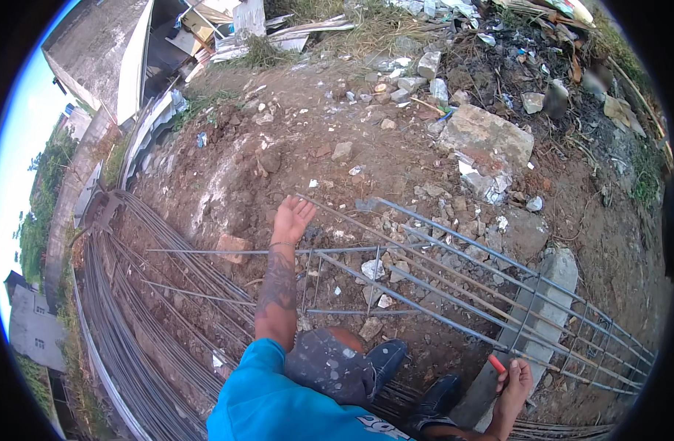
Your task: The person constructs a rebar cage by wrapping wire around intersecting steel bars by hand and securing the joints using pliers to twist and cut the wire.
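Observation:
My left hand (294, 219) is spread palm up with its fingers apart, right beside the upper end of a thin steel rebar (359, 226). My right hand (514, 380) grips a tool by its red handle (497, 364), close to the lower edge of a rebar cage (527, 317). The rest of that tool is hidden. Long bars and square stirrups make up the cage, which rests across a concrete block (560, 275). Another length of cage (378, 281) with upright stirrups lies in front of my legs.
A large bundle of steel bars (133, 342) runs along the left. A brick (234, 249) lies under one bar. Broken concrete (485, 135), stones and rubbish are scattered ahead on the dirt. Corrugated sheets (152, 129) stand at upper left. More bars lie behind my boots (388, 361).

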